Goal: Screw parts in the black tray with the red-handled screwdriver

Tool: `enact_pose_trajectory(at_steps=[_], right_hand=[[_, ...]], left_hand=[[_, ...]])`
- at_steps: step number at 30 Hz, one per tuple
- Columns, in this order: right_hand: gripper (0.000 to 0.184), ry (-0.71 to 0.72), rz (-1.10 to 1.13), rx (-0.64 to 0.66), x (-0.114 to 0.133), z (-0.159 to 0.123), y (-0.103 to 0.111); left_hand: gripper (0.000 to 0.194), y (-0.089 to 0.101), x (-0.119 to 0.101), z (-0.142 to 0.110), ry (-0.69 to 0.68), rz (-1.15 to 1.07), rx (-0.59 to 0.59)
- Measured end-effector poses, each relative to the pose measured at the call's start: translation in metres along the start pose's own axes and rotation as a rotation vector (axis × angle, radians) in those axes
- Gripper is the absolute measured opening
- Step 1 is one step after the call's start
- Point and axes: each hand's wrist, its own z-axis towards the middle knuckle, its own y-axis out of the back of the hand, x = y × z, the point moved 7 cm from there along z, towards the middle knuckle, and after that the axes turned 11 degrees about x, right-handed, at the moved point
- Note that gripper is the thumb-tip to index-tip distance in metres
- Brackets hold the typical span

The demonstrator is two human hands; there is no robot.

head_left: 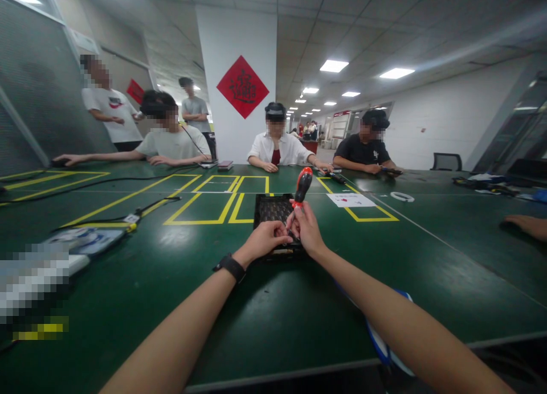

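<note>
Two bare forearms reach in over the worktop's near edge, the left one with a dark wristband and the right one passing above a blue-and-white object that I cannot identify. They meet at a black case, which lies around the middle of the worktop, between its near and far edges. The right hand has its fingers pinching a red-and-black screwdriver low on the handle, which leans slightly right. The left hand has its fingers bunched beside the tip; whether they grip anything I cannot tell.

Good handling here probably means bringing the shaft square to whatever it meets, since a tilted tip could slip. The left hand would do best steadying the case or guiding the tip, with its fingertips out of the tip's path. Pressure should be light and straight down, as the case may skid on a smooth surface.

The worktop is glossy green, marked with yellow tape. A white sheet and a white ring lie beyond the case to the right; a pouch sits towards the left edge. Along the far edge sit three people in headsets. Behind them stands a white pillar with a red diamond sign, under bright ceiling panels.
</note>
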Motion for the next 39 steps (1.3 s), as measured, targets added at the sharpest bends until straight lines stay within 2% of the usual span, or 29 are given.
enact_pose_trajectory(at_steps=[4,9,17,24,26,31,39], right_hand=[[0.035,-0.019,0.014,0.003,-0.002,0.000,0.000],[0.037,-0.046,0.045,-0.001,-0.006,0.000,0.001],[0.037,-0.016,-0.006,-0.046,-0.003,0.000,0.003],[0.037,-0.035,0.034,-0.016,-0.006,0.002,0.001],[0.035,-0.031,0.021,-0.019,-0.005,0.001,0.001],[0.034,-0.006,-0.017,-0.050,-0.002,0.000,0.003],[0.034,-0.055,0.032,0.003,-0.008,0.001,0.001]], left_hand=[[0.028,0.001,-0.005,-0.001,-0.033,0.048,0.023],[0.024,-0.001,-0.019,-0.003,-0.133,-0.009,0.115],[0.023,0.003,-0.004,-0.001,-0.015,0.076,-0.032],[0.020,-0.002,-0.020,-0.003,-0.147,-0.039,0.115],[0.019,-0.001,-0.019,-0.003,-0.144,-0.027,0.090],[0.027,0.000,-0.003,-0.001,-0.026,0.033,-0.006],[0.022,-0.003,-0.013,-0.002,-0.124,0.043,0.116]])
